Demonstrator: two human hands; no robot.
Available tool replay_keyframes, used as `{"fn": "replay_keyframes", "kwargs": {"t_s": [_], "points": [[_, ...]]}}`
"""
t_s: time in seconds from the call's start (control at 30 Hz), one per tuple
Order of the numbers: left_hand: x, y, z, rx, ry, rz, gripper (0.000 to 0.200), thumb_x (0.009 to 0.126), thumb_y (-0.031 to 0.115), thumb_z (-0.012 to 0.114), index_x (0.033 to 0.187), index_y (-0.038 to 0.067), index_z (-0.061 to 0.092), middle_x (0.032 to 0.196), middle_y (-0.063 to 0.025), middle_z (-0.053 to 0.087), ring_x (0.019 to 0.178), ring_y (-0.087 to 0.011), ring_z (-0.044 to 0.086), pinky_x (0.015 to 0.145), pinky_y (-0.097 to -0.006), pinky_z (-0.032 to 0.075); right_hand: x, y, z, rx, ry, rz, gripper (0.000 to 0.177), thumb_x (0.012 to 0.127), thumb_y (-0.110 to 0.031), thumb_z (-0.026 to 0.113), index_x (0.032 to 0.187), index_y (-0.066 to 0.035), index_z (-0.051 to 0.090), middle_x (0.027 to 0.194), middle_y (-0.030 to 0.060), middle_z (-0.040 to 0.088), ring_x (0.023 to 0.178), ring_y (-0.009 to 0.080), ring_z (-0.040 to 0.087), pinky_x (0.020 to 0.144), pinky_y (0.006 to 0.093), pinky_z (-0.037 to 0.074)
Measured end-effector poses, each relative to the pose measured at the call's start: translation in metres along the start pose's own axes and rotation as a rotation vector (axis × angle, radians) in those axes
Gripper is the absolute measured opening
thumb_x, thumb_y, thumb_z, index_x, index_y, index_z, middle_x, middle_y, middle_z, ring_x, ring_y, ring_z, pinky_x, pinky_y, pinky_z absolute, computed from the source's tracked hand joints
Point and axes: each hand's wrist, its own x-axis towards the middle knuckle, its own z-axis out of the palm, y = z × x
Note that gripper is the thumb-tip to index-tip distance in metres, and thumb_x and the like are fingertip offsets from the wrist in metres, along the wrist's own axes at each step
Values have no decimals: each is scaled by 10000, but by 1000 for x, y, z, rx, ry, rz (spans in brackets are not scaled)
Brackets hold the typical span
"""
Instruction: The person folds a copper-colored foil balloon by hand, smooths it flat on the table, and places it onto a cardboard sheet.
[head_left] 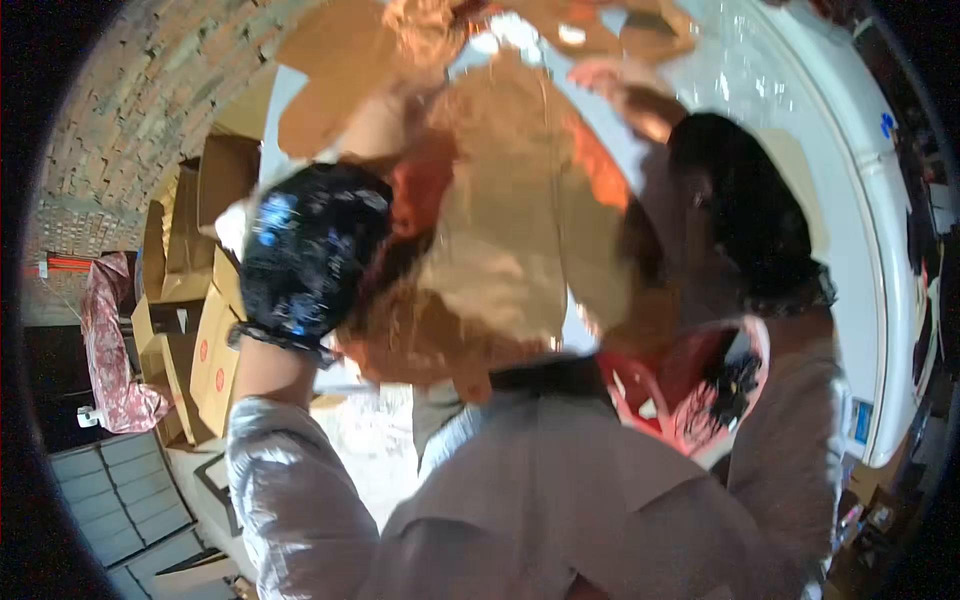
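Large shiny brown sheet-like material (500,200), with orange patches along its sides, hangs or lies in front of my body. Motion blur hides what kind it is. At its upper left edge, my left hand (400,110) is smeared and its fingers blend into the brown. To the upper right, my right hand (625,90) reaches over the pale surface, its blurred fingers stretched out to the left beside the brown material. Black plastic sleeve covers wrap both forearms, the left one (315,245) glossy, the right one (745,210) in shade.
More brown pieces (330,60) lie at the far side of the pale work surface (285,90). Cardboard boxes (205,330) stand at the left near a brick wall (140,130). A red basin (650,385) with dark tangled bits sits low right. A white rounded edge (875,230) runs down the right.
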Motion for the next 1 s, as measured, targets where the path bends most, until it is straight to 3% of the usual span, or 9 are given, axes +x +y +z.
{"fn": "replay_keyframes", "kwargs": {"t_s": [0.03, 0.1, 0.17, 0.27, 0.37, 0.43, 0.53, 0.67, 1.0], "points": [[-10, 1, -8, 8, -75, -139, 263, 954, 164, 586, 1194, 75, 646, 1142, -185, 662, 1020, -382, 649, 871, -411, 518, -2, -19, -7, 45, -57, 175, 255, 948, -105, 499, 1124, -1, 651, 1071, 81, 676, 980, 152, 617, 868, 284, 469], [-35, 13, -33, 17, -15, -43, 240, 942, 155, 583, 1159, 76, 649, 1160, -134, 637, 994, -379, 629, 844, -419, 510, -12, -57, -14, 49, -124, 282, 290, 950, -70, 469, 1173, 26, 629, 1109, 56, 652, 1026, 137, 586, 919, 262, 433], [-65, 38, -50, -29, 3, -20, 242, 943, 113, 567, 1166, 55, 642, 1160, -147, 636, 1024, -384, 623, 850, -421, 509, -32, -83, -13, -64, -132, 203, 275, 962, -65, 464, 1162, 31, 626, 1100, 70, 657, 1005, 158, 606, 902, 277, 450], [-113, 94, -72, -127, -131, -203, 370, 917, -41, 554, 1271, 55, 608, 1277, -168, 591, 1220, -327, 569, 1005, -355, 454, -76, -80, 0, -211, 31, -287, 262, 925, -22, 500, 1147, 13, 634, 1096, 94, 659, 995, 166, 611, 890, 301, 464], [-155, 127, -74, -154, -194, -138, 607, 755, -157, 598, 1311, 85, 586, 1343, -168, 543, 1274, -358, 518, 1037, -382, 447, -117, -158, 18, -289, -78, 198, 243, 863, -4, 577, 1096, -9, 645, 1018, 108, 643, 914, 216, 612, 856, 346, 483], [-177, 143, -67, -133, -225, -123, 676, 702, -166, 609, 1328, 87, 574, 1363, -166, 532, 1312, -355, 483, 1075, -406, 417, -148, -157, 47, -320, 63, 1, 239, 829, -6, 601, 1062, -25, 652, 959, 104, 620, 864, 254, 591, 828, 367, 485], [-195, 149, -50, -68, -208, 1, 543, 820, -22, 625, 1347, 91, 562, 1395, -166, 515, 1366, -358, 426, 1092, -451, 383, -183, -183, 84, -459, 208, -63, 227, 798, 9, 616, 1015, -40, 655, 905, 94, 589, 829, 298, 561, 792, 391, 484], [-192, 170, -44, -30, -254, 49, 485, 912, 181, 641, 1378, 99, 535, 1428, -156, 490, 1397, -361, 384, 1097, -506, 354, -217, -219, 129, -536, 331, 147, 256, 763, 47, 615, 998, -45, 657, 913, 84, 581, 865, 302, 558, 776, 396, 483], [-183, 183, -30, -18, -297, 94, 578, 891, 276, 671, 1422, 133, 491, 1439, -141, 478, 1392, -359, 387, 1090, -544, 342, -232, -227, 161, -355, 383, 264, 430, 749, 29, 640, 1176, -20, 634, 950, 109, 554, 872, 313, 540, 785, 405, 483]]}}
